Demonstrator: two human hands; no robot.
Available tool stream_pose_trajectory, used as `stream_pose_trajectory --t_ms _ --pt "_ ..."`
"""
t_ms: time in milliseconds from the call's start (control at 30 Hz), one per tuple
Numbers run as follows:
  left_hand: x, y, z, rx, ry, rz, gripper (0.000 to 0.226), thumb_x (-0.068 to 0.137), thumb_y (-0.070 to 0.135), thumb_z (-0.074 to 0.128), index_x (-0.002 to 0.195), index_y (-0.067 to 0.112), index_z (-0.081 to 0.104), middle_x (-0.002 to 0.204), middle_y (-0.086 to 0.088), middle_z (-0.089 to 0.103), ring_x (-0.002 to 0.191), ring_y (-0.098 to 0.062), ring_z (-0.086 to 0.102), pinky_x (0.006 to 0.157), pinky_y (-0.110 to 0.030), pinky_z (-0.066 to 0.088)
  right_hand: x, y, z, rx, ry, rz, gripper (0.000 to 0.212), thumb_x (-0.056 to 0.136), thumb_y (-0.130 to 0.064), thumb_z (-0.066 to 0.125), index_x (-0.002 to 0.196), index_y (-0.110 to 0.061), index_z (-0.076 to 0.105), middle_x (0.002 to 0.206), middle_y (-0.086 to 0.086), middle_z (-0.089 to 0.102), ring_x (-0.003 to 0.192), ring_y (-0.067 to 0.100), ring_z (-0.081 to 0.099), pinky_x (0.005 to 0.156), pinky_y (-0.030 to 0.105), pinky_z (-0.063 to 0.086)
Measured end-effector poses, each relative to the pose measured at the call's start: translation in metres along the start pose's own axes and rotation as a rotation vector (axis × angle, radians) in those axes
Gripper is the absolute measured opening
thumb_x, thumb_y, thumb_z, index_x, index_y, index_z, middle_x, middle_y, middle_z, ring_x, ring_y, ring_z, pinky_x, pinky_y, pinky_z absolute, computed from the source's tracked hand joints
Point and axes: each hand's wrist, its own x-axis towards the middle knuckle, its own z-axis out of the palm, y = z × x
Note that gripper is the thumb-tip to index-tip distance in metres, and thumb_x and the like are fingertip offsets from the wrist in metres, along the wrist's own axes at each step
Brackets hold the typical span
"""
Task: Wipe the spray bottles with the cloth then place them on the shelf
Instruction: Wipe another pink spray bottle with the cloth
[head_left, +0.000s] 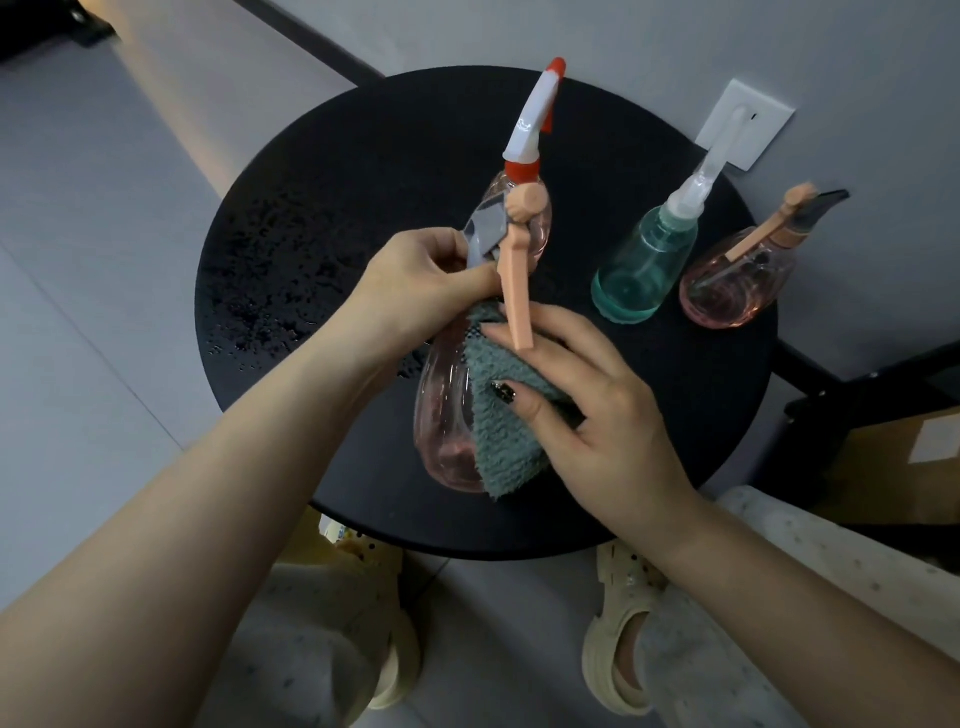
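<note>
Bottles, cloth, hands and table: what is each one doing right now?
Pink bottle in hand: held up, being wiped.
Cloth: pressed on that bottle.
Left hand: grips its sprayer top.
Right hand: holds the cloth.
Red-topped bottle: standing, untouched.
Green bottle: standing.
Small pink bottle: standing.
Table: wet with droplets.

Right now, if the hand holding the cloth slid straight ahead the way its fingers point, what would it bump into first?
The right hand points up-left, pressing the cloth against the pink bottle it wipes. It would probably meet that bottle's peach trigger first, then the left hand. Depth is unclear.
</note>
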Motion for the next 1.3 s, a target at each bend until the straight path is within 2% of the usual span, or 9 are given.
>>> stream_pose_trajectory --t_ms 133,267,400,533,667,800,933,1133,1300 --pt "-0.002 -0.001 0.001 0.045 0.135 0.067 0.034 0.077 0.035 0.075 0.071 0.005 0.059 0.052 0.005 0.042 0.05 -0.007 0.036 0.048 -0.02 0.032 0.001 0.0 0.001 -0.046 0.015 -0.014 0.039 0.089 0.0 0.058 0.128 -0.006 0.055 0.131 -0.001 0.048 0.127 0.008 0.045 0.107 0.021 0.035" --pt "-0.004 0.003 -0.005 -0.021 0.248 0.091 0.041 0.068 0.049 0.078 0.078 0.01 0.071 0.069 -0.006 0.07 0.063 -0.01 0.06 0.065 -0.033 0.052 0.001 0.004 -0.003 -0.302 -0.048 -0.196 0.036 0.092 -0.006 0.056 0.127 -0.006 0.057 0.132 0.008 0.054 0.129 0.026 0.044 0.109 0.034 0.037" --pt "-0.003 0.005 -0.008 -0.126 0.299 0.114 0.032 0.077 0.043 0.072 0.065 0.016 0.061 0.053 0.008 0.06 0.05 -0.005 0.055 0.052 -0.021 0.044 -0.002 0.007 -0.004 -0.588 -0.152 -0.466 0.03 0.092 -0.004 0.06 0.121 -0.009 0.062 0.128 0.007 0.059 0.129 0.033 0.044 0.098 0.048 0.046" --pt "-0.002 0.008 -0.011 -0.145 0.238 0.134 0.034 0.086 0.037 0.064 0.068 0.01 0.055 0.047 0.009 0.053 0.045 -0.004 0.052 0.046 -0.018 0.041 0.0 0.002 -0.01 -0.659 -0.185 -0.595 0.024 0.095 -0.011 0.057 0.117 -0.013 0.065 0.125 0.003 0.062 0.127 0.028 0.045 0.11 0.045 0.034" --pt "-0.004 0.009 -0.007 -0.14 0.171 0.147 0.045 0.081 0.039 0.066 0.078 -0.006 0.06 0.055 0.0 0.054 0.053 -0.011 0.053 0.05 -0.019 0.043 0.004 -0.002 -0.012 -0.465 -0.169 -0.449 0.025 0.094 -0.014 0.058 0.117 -0.01 0.066 0.124 0.005 0.062 0.127 0.027 0.047 0.106 0.044 0.038" --pt "-0.006 0.009 -0.003 -0.099 0.125 0.125 0.044 0.076 0.041 0.069 0.071 -0.002 0.063 0.068 -0.011 0.059 0.062 -0.016 0.053 0.057 -0.023 0.041 0.009 -0.003 -0.011 -0.173 -0.075 -0.14 0.034 0.092 -0.016 0.055 0.125 -0.012 0.058 0.131 0.001 0.054 0.131 0.018 0.042 0.112 0.03 0.032" --pt "-0.007 0.008 -0.002 -0.207 0.119 0.063 0.063 0.07 0.041 0.074 0.089 -0.017 0.061 0.079 -0.031 0.057 0.065 -0.026 0.049 0.051 -0.024 0.039 0.01 -0.006 -0.01 0.01 -0.004 0.024 0.039 0.091 -0.014 0.055 0.13 -0.013 0.054 0.136 -0.001 0.05 0.13 0.006 0.042 0.108 0.021 0.034" --pt "0.0 0.005 -0.013 -0.268 0.132 -0.014 0.041 0.061 0.048 0.082 0.063 0.011 0.067 0.08 -0.025 0.066 0.065 -0.028 0.06 0.06 -0.029 0.05 -0.001 -0.006 -0.009 -0.282 -0.183 -0.369 0.038 0.092 -0.018 0.058 0.129 -0.01 0.055 0.135 0.007 0.052 0.136 0.03 0.037 0.11 0.043 0.035" --pt "0.0 0.004 -0.016 -0.261 0.144 -0.056 0.038 0.056 0.051 0.074 0.066 0.015 0.07 0.085 -0.021 0.071 0.064 -0.023 0.062 0.056 -0.024 0.051 -0.004 -0.001 -0.011 -0.444 -0.287 -0.56 0.029 0.094 -0.019 0.057 0.122 -0.013 0.063 0.129 0.003 0.06 0.13 0.028 0.044 0.106 0.048 0.037"
